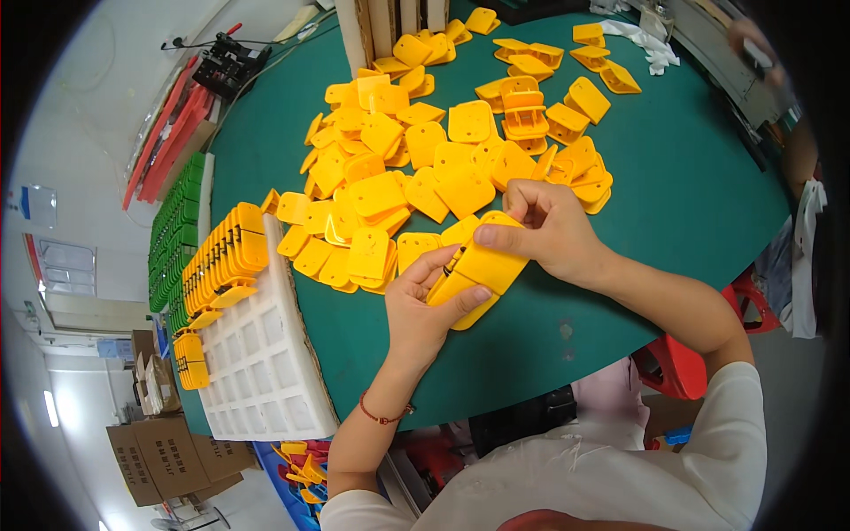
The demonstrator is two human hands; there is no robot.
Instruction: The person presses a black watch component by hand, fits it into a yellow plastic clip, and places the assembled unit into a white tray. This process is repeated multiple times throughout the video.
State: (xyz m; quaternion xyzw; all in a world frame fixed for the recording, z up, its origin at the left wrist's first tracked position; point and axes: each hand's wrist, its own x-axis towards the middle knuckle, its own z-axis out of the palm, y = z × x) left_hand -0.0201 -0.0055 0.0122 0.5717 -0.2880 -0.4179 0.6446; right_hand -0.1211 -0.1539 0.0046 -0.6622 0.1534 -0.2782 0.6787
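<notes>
Both my hands hold a yellow plastic clip-like piece (490, 268) above the green table, in front of the heap. It has broad flat plates, and a small black part shows along its left edge. My left hand (421, 310) is closed on the lower left end, its thumb lying across the front plate. My right hand (558, 232) grips the upper right end, with the thumb on top and the fingers bent behind. Some fingertips are hidden by the piece. Just beyond lies a heap of loose yellow plastic pieces (376, 195), many paired as folded plates.
A white foam tray (266, 341) with square pockets stands at left, bearing a row of yellow pieces with black parts (226, 257). Green pieces (177, 230) are lined up behind it. Wooden posts (354, 35) rise at the back. A red stool (673, 367) stands at right.
</notes>
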